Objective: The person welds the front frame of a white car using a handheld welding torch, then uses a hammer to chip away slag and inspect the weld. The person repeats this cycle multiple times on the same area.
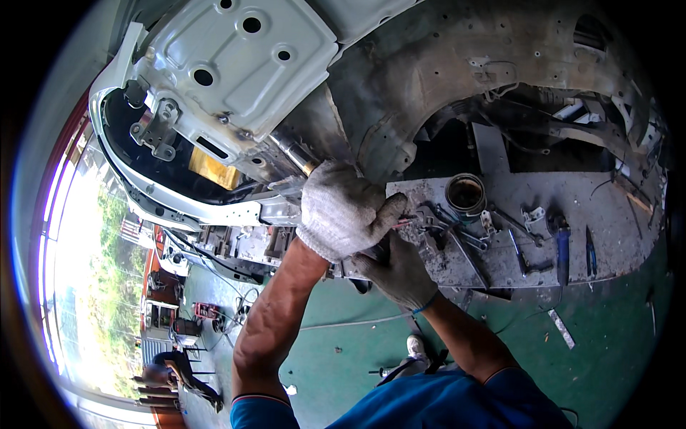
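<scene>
Both my hands wear pale knitted work gloves and meet in front of the car body. My left hand is closed around a welding torch, just behind its metal nozzle and brass-coloured collar. The nozzle points up and left at the bare metal seam beside the white panel; whether its tip touches is unclear. Below and to the right, my right hand is closed on the torch's dark rear part, which my left hand partly hides.
A worn work board on the right bears an open can, several wrenches and a blue angle grinder. Cables and a metal strip lie on the green floor. Another person is at the far lower left.
</scene>
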A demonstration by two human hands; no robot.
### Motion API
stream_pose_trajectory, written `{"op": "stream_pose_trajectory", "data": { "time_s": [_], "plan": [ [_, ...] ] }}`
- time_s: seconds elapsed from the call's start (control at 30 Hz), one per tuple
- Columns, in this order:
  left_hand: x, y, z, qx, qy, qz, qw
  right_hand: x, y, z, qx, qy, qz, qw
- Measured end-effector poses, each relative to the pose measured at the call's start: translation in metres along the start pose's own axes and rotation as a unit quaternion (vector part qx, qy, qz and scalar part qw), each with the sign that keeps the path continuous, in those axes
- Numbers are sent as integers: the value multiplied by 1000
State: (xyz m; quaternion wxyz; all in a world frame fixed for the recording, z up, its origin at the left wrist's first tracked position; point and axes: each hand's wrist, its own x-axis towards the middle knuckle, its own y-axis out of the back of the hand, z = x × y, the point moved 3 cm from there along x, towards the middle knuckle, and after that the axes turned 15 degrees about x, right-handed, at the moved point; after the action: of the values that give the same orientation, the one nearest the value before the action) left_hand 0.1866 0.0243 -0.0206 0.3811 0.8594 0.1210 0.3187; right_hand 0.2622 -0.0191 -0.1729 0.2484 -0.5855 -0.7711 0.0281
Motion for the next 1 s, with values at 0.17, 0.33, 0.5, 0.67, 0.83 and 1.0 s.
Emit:
{"op": "stream_pose_trajectory", "data": {
  "time_s": [0.17, 0.33, 0.5, 0.67, 0.83, 1.0],
  "plan": [
    [-1, -2, 0, 2, -1, 5, 1000, -1, -1, 3, 0, 4, 6, 1000],
    [-4, -6, -1, 9, -1, 18, 1000, 0, -1, 3, -14, -19, -7, 1000],
    [-3, -1, 0, 8, 3, 2, 1000, -1, -1, 8, -6, -5, 0, 1000],
    [-1, -2, 0, 4, 19, -11, 1000, -1, -3, -1, -1, 10, 9, 1000],
    [1, 1, 0, 4, 14, -18, 1000, -3, -2, -4, -18, 51, 14, 998],
    [1, 1, 0, 8, 9, -26, 1000, 0, -3, -3, -5, -12, -6, 1000]
  ]
}}
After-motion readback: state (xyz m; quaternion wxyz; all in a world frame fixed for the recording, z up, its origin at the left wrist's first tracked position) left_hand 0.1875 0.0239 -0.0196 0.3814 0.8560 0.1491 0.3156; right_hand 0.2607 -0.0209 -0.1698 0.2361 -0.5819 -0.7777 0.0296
